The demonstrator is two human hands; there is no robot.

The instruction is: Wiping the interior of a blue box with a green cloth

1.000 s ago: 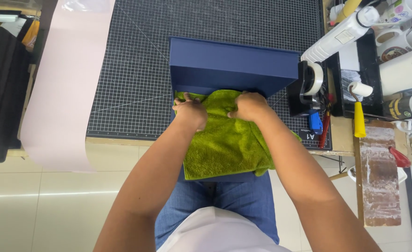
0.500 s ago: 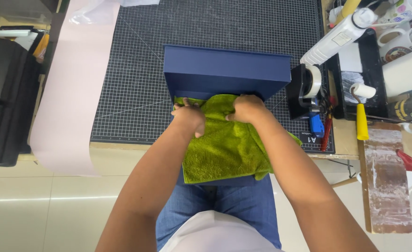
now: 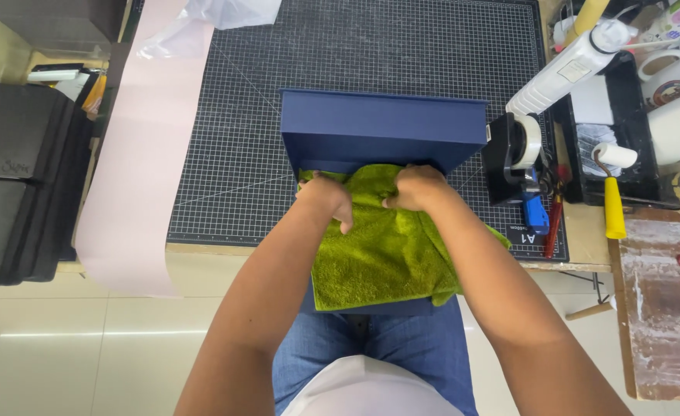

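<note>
While you sit at the bench, the black gridded cutting mat (image 3: 371, 62) takes up most of the view, and everything else is best placed against the navy blue box (image 3: 383, 127) that stands on the mat's near half, its near end running off the bench edge over your lap. Left of the box, a long pale pink sheet (image 3: 136, 162) runs down the mat's left side and hangs over the bench edge; further left of that sits a stack of black cases (image 3: 16, 169). Draped over the near part of the box lies the green towel (image 3: 378, 250), covering it down to your jeans, with one corner spilling to the right of the box. Both your hands press on the towel's far edge, just where the box's upright wall rises: your left hand (image 3: 328, 196) is curled with the fingers tucked down into the cloth, gripping a bunched fold, and your right hand (image 3: 415, 187) is closed the same way on the towel just beside it, the two hands near each other but not touching. Right of the box stands a black tape dispenser (image 3: 513, 154) with a white roll, just beside the box's right corner. Beyond it, further right, a black tray (image 3: 632, 115) holds a small white paint roller with a yellow handle (image 3: 612, 196), and a white glue bottle (image 3: 567, 65) lies tilted above the dispenser.
</note>
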